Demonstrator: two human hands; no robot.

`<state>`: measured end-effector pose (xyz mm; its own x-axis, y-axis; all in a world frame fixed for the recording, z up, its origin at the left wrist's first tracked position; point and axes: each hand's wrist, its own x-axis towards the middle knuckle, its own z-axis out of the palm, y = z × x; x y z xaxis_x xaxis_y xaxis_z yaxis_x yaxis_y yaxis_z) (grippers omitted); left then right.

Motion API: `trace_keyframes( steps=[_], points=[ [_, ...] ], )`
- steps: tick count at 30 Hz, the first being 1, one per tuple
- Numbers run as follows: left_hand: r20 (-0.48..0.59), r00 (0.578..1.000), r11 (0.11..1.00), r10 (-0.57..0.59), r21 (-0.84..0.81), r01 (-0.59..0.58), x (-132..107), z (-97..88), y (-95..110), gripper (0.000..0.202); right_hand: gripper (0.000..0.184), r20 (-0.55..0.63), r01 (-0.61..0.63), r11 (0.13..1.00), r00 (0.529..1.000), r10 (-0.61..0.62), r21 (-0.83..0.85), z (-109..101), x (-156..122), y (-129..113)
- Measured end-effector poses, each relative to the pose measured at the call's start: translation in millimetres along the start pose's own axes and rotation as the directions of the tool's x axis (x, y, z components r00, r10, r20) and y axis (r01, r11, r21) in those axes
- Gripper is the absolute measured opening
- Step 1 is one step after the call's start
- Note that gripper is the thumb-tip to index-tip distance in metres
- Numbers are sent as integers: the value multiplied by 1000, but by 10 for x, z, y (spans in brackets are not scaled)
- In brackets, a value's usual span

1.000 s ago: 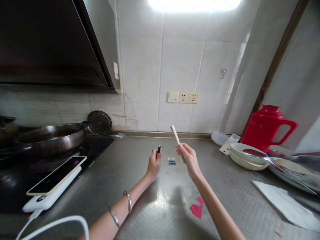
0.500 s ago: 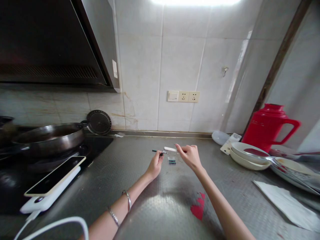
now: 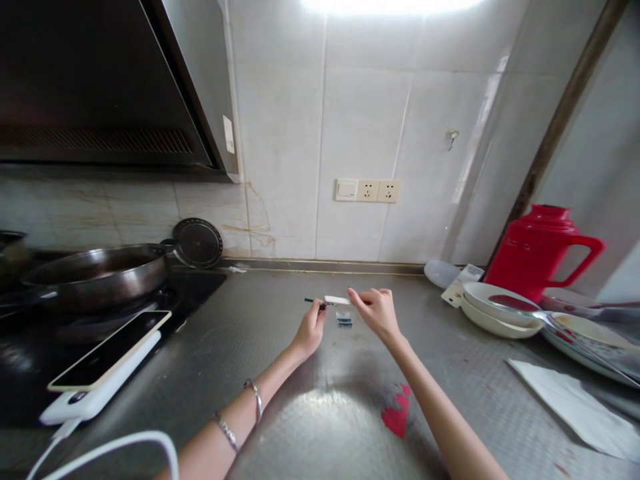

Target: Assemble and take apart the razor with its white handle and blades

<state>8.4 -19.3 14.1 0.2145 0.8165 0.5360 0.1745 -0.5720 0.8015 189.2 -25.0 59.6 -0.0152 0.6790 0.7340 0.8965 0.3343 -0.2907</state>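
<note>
My left hand (image 3: 311, 328) is closed around a thin dark green, pen-like tool (image 3: 314, 300) with a metallic part near the fingertips. My right hand (image 3: 379, 313) pinches a slim white stick (image 3: 337, 300) that points left. The stick's left end lies at the tool's metallic part; whether they touch I cannot tell. Just below, between the hands, a small clear case (image 3: 343, 319) with dark green strips in it rests on the metal counter (image 3: 270, 320). My fingers hide parts of both held things.
Left, a phone (image 3: 113, 350) lies on a white power bank (image 3: 105, 390) with a cable, beside a pan (image 3: 100, 277) on the stove. Right are a red thermos jug (image 3: 533, 253), stacked bowls (image 3: 495, 320) and a white paper sheet (image 3: 570, 407). A red patch (image 3: 397, 413) marks the counter.
The white stick in my right hand has moved slightly left, its end now at the dark tool's metallic part. My left hand has hardly moved.
</note>
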Motion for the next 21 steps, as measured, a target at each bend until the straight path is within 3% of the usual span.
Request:
trace_keyframes(
  steps=[2, 8, 15, 21],
  points=[
    [-5, 1000, 1000, 1, -8, -1, -3, 8, 17, 18, 64, -9, 19, 1000, 1000, -19, -4, 11, -4, -7],
    [-42, 999, 1000, -11, -6, 11, 19, -8, 17, 20, 66, -32, -19, 998, 999, 17, -62, -25, -37, 264],
    [-31, 999, 1000, 5, 2, -5, -14, 17, 13, 18, 64, -45, -7, 999, 999, 9, 41, 89, -35, -56],
    [-61, 994, 994, -95, -68, 91, 17, 11, -26, 22, 64, -19, -206, 977, 978, 206, -44, 43, -91, 225]
  ],
)
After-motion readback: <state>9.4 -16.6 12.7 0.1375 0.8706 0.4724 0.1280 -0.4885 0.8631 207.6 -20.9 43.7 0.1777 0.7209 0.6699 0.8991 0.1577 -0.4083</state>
